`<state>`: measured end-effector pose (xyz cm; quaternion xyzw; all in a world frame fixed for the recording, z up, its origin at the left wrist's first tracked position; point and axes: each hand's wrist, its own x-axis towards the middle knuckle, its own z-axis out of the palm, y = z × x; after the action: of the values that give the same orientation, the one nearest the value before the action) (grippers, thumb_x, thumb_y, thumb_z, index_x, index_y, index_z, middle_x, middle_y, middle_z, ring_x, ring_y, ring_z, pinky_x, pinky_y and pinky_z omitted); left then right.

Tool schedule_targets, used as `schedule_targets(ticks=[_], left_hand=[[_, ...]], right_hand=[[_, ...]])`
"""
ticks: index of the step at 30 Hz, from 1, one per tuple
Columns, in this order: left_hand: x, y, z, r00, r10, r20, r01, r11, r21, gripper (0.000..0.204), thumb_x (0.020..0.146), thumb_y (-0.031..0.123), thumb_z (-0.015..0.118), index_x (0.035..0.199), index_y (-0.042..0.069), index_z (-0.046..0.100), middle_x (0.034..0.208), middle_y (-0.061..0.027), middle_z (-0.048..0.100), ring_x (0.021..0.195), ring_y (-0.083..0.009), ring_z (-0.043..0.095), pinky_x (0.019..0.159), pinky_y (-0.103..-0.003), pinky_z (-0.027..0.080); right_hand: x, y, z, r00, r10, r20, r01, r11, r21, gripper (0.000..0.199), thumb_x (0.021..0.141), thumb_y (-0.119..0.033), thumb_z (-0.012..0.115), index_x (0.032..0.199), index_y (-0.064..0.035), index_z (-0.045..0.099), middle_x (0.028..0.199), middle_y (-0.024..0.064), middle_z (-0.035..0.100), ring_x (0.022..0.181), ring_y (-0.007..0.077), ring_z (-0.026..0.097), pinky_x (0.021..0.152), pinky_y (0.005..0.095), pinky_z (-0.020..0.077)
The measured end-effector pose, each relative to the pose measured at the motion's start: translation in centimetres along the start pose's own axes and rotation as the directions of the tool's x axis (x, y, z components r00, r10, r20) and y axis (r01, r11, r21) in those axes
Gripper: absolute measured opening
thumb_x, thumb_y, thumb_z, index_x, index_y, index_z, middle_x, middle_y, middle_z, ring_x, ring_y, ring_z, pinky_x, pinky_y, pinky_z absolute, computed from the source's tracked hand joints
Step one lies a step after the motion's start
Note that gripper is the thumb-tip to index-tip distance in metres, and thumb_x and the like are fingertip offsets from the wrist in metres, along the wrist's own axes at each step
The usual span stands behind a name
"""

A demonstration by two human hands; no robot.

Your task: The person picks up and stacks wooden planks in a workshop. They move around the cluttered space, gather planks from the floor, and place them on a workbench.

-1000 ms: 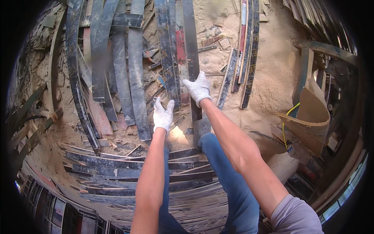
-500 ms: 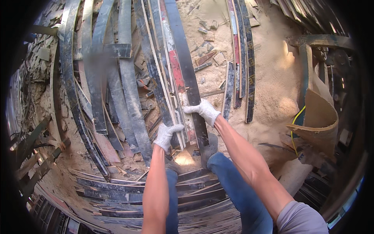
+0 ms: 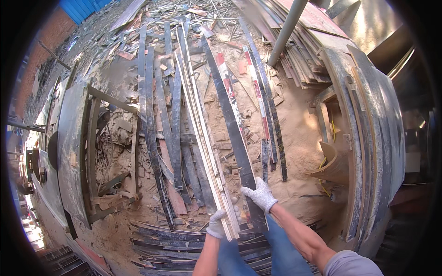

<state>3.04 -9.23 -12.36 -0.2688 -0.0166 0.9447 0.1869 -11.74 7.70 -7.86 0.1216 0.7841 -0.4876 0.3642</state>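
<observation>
Plainly, the pale-edged bundle (image 3: 204,147) sits just left of the black strip (image 3: 231,122); our left hand (image 3: 216,224) wraps its near end, while our right hand (image 3: 260,195) grips the black strip's near end. Should our left grip loosen, we judge, its slats could fan apart or snag on the dark scrap strips (image 3: 151,101) farther left of the black strip. To its right, a red-and-white strip (image 3: 230,92) carries no writing we can read.
</observation>
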Motion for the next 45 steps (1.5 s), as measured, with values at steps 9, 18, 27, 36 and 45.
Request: schedule_targets(ticks=[9, 18, 27, 36, 45], left_hand=[[-6.5, -1.7, 6.1, 0.999, -0.001, 0.035, 0.005, 0.994, -0.113, 0.062, 0.092, 0.021, 0.076, 0.146, 0.006, 0.051, 0.126, -0.0113, 0.070, 0.111, -0.0232, 0.071, 0.095, -0.042, 0.062], [-10.3, -0.3, 13.0, 0.984, -0.117, -0.135, 0.131, 0.987, 0.097, 0.040, 0.091, 0.019, 0.072, 0.126, 0.002, 0.060, 0.101, -0.0146, 0.074, 0.081, -0.0290, 0.076, 0.074, -0.048, 0.067], [-6.9, -3.1, 12.7, 0.934, 0.034, -0.356, 0.091, 0.941, 0.327, 0.024, 0.085, 0.013, 0.074, 0.107, 0.005, 0.069, 0.092, -0.0103, 0.074, 0.076, -0.0249, 0.073, 0.070, -0.041, 0.065], [-7.8, -1.4, 12.3, 0.875, 0.138, -0.464, 0.138, 0.848, 0.511, 0.017, 0.084, 0.014, 0.073, 0.098, 0.004, 0.070, 0.083, -0.0087, 0.072, 0.071, -0.0232, 0.073, 0.068, -0.038, 0.065], [-10.0, -2.6, 20.1, 0.956, 0.041, -0.291, 0.040, 0.963, 0.268, 0.040, 0.089, 0.014, 0.070, 0.126, 0.002, 0.064, 0.109, -0.0136, 0.074, 0.086, -0.0275, 0.076, 0.085, -0.042, 0.065]], right_hand=[[-10.4, -12.0, 0.3, 0.994, 0.071, 0.085, -0.034, 0.926, -0.375, 0.097, 0.090, -0.045, 0.067, 0.154, 0.0145, 0.026, 0.145, 0.0392, 0.049, 0.137, 0.0457, 0.051, 0.113, 0.0459, 0.0430], [-13.8, -14.2, 1.3, 0.996, -0.060, -0.060, 0.027, 0.896, -0.444, 0.064, 0.085, -0.039, 0.065, 0.124, 0.0113, 0.057, 0.116, 0.0379, 0.065, 0.114, 0.0487, 0.064, 0.097, 0.0510, 0.0520], [-12.6, -13.6, -4.9, 0.966, -0.175, -0.191, 0.001, 0.738, -0.674, 0.048, 0.081, -0.035, 0.073, 0.106, 0.0043, 0.063, 0.103, 0.0325, 0.069, 0.102, 0.0474, 0.068, 0.090, 0.0518, 0.0546], [-11.8, -12.2, -3.3, 0.970, -0.185, -0.158, 0.034, 0.746, -0.666, 0.046, 0.084, -0.030, 0.071, 0.111, 0.0060, 0.062, 0.103, 0.0329, 0.070, 0.101, 0.0463, 0.069, 0.089, 0.0518, 0.0555], [-14.4, -10.8, 0.2, 0.996, -0.086, -0.036, 0.060, 0.890, -0.452, 0.057, 0.095, -0.041, 0.061, 0.121, 0.0097, 0.058, 0.116, 0.0362, 0.066, 0.114, 0.0487, 0.065, 0.095, 0.0523, 0.0534]])
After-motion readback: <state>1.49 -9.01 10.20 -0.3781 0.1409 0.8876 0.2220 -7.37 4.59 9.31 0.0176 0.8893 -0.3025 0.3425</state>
